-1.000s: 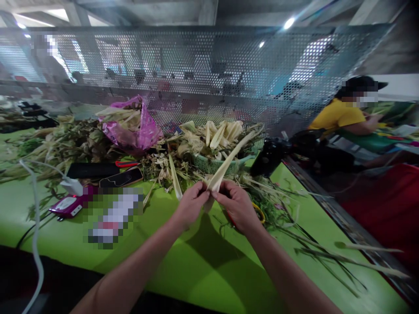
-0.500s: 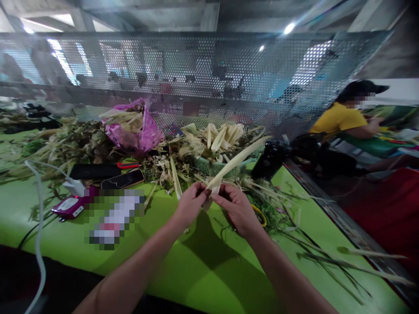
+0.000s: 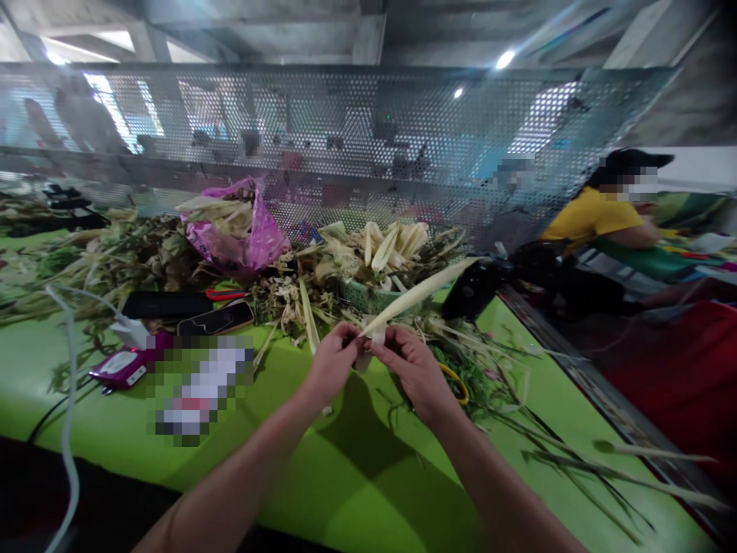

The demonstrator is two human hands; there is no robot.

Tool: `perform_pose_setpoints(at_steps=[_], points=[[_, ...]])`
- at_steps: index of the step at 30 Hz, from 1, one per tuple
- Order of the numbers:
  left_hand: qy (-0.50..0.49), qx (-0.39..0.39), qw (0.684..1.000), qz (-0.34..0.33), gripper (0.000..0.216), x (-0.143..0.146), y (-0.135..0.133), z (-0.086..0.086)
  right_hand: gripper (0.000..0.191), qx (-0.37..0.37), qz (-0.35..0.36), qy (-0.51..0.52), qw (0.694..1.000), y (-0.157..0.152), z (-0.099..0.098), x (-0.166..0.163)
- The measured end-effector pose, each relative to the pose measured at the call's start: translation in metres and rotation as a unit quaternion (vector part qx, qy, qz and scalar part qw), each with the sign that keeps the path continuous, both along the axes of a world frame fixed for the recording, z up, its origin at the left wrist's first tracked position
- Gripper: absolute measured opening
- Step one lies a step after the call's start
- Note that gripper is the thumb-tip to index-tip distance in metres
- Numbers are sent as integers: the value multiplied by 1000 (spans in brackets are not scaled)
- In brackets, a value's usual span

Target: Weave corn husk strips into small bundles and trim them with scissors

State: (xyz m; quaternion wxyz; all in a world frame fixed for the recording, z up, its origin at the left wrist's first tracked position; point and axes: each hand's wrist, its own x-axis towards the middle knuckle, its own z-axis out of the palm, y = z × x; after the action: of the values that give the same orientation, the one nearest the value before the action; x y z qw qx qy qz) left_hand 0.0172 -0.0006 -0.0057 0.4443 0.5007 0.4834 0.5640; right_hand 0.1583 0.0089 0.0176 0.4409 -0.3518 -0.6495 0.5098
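A long pale corn husk (image 3: 420, 290) slants up to the right from between my two hands, its lower end folded at the fingertips. My left hand (image 3: 334, 362) pinches that end from the left, thumb and fingers closed. From the other side my right hand (image 3: 415, 370) grips the folded part, its fingers curled together. Just behind the hands stands a green basket (image 3: 368, 296) under a heap of dry husks (image 3: 391, 244). A single husk strip (image 3: 309, 316) lies left of the basket. The exact fold is partly hidden by my fingers.
A pink plastic bag (image 3: 245, 246) of husks stands at the back left. Phones (image 3: 216, 316), a purple power strip (image 3: 118, 367) and a white cable (image 3: 70, 399) lie leftward. A black bottle (image 3: 477, 288), green strands and a yellow ring (image 3: 457, 382) are rightward. A person (image 3: 604, 207) sits far right.
The husk's free end has tipped slightly lower and to the right. Both hands keep their pinch with little movement. The camera view has shifted a little.
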Motion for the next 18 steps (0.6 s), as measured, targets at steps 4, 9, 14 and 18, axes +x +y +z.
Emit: perform_pose_setpoints(at_steps=[4,9,14,18], points=[[-38,10,999,-17,11,2,-1,1,20,-45,9,51,998,-1,-1,-1],[-61,-1,998,-3,16,4,0,0,17,-70,9,97,993,-3,1,-2],[-107,-18,993,49,18,-4,4,-4,15,-81,12,112,990,-11,8,-1],[-144,-35,984,103,19,-22,10,-6,15,-57,-6,140,988,-14,21,6]])
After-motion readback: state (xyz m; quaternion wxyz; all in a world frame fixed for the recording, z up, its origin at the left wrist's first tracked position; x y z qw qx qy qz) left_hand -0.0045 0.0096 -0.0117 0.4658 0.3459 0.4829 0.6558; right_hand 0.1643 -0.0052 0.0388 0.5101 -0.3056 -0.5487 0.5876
